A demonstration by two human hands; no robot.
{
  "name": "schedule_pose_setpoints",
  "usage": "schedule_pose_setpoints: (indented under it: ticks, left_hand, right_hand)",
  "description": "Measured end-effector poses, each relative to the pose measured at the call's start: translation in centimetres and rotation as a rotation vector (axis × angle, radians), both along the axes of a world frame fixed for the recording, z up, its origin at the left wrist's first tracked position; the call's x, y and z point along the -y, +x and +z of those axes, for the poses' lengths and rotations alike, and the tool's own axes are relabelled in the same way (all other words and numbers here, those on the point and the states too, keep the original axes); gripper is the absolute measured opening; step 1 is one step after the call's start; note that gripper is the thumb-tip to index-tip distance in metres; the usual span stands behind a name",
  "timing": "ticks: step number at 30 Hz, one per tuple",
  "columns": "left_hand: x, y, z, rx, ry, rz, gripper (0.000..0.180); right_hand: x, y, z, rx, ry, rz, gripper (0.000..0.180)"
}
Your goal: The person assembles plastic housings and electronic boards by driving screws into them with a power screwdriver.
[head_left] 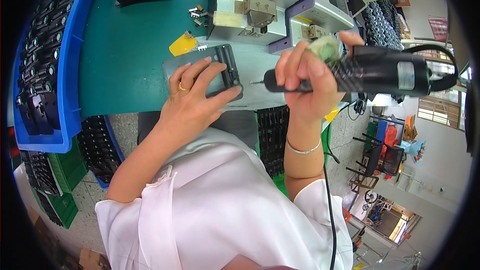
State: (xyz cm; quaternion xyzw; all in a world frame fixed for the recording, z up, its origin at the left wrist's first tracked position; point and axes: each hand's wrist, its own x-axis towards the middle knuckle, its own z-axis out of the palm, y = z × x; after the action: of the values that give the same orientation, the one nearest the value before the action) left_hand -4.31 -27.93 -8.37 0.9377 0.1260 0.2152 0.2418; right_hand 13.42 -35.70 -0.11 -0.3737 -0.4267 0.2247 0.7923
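Green bench (125, 70): black housing (231, 72) under spread left hand (189, 97); right hand (316, 80) grips electric screwdriver (382, 70).

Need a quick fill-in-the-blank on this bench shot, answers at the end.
1. The black power screwdriver is in the ____ hand.
2. The other hand rests on a dark plastic part and wears a gold-coloured ____.
3. The large bin left of the green work surface is ____.

Missing: right; ring; blue.
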Motion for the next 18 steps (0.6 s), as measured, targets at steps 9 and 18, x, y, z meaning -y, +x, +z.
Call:
schedule_pose_setpoints:
  ticks: [9,18]
  left_hand:
    - [0.0,0.0,-0.3,0.010,0.013,-0.002,0.057]
    - [0.1,0.1,-0.2,0.022,0.010,0.012,0.056]
  right_hand:
    - [1.8,-1.5,-2.4,0.084,-0.148,0.004,0.052]
    - [1.7,-1.7,-3.3,0.058,-0.103,-0.014,0.051]
